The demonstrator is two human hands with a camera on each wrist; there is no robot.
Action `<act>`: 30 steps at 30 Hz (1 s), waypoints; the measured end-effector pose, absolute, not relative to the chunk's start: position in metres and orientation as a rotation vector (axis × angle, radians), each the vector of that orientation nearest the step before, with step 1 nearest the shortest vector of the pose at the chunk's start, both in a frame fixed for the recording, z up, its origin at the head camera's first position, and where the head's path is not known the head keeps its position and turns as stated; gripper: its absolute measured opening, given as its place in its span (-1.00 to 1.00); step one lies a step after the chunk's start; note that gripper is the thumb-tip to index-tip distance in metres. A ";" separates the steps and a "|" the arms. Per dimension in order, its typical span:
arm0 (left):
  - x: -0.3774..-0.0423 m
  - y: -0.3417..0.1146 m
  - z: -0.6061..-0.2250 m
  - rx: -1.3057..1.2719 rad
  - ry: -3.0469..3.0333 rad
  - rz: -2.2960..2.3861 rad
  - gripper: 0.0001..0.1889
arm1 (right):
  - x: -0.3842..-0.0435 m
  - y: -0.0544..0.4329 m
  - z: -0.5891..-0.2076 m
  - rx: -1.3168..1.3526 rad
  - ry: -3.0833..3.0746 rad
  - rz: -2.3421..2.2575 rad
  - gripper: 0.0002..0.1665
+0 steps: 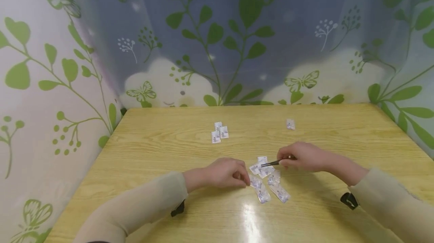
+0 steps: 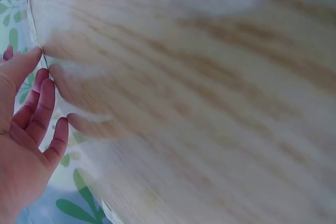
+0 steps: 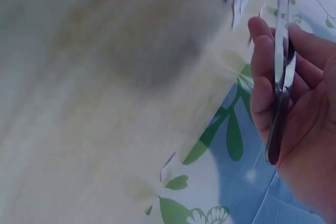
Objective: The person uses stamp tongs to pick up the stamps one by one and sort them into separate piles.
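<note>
Right hand point(image 1: 301, 156): pinches the tweezers point(image 1: 271, 163) between thumb and fingers; comes in from the right, probably so as not to cover the pile.
Tweezers: point leftward over the white cards point(image 1: 262, 167); show slightly parted prongs in the right wrist view; with or without a card between the tips, cannot tell.
Left hand point(image 1: 223, 173): rests low on the bench point(image 1: 152, 152), fingers bent, thumb and fingertips at the left edge of a wrapped packet point(image 1: 255, 181); perhaps placed there to steady it; pinched or only touched, cannot tell.
White cards: overlap at the far end of the pile, between both hands, probably for easy reach.
Other packets point(image 1: 280, 193): lie overlapped in two short rows nearer the body, just beside the left fingertips.
Far trio point(image 1: 219, 132): three cards, grouped close, beyond the left hand; well apart from the pile, apparently by intent.
Lone packet point(image 1: 290, 124): lies beyond the right hand, well apart from the trio.
Edges: back edge near the trio and lone packet, against a leaf-print curtain point(image 1: 217, 39); left and right edges well away from the pile.
Room: wide wood either side for both forearms; tightest between fingertips and tweezers.
</note>
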State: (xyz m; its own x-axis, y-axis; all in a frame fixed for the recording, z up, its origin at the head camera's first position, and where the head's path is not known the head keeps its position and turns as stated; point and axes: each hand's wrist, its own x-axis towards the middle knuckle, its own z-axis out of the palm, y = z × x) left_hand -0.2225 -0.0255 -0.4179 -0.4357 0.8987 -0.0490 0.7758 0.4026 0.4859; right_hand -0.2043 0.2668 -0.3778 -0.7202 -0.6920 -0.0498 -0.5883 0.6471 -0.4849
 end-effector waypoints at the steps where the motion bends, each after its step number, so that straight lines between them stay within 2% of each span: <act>1: -0.222 -0.025 -0.417 1.453 2.360 0.579 -0.91 | -0.202 0.266 -0.379 -1.057 2.628 -0.652 -0.89; 13: -0.222 -0.024 -0.421 1.341 2.366 0.690 -0.90 | -0.192 0.252 -0.390 -1.128 2.627 -0.604 -0.91; 30: -0.223 -0.024 -0.422 1.356 2.401 0.644 -0.92 | -0.196 0.238 -0.390 -1.153 2.580 -0.637 -0.88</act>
State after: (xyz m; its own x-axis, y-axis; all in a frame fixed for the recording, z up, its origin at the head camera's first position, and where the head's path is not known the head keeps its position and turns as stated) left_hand -0.2229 -0.0236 -0.4224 -0.5043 0.8623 -0.0460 0.7235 0.4510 0.5227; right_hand -0.1964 0.2381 -0.3896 -0.6580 -0.7518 -0.0429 -0.6453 0.5924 -0.4823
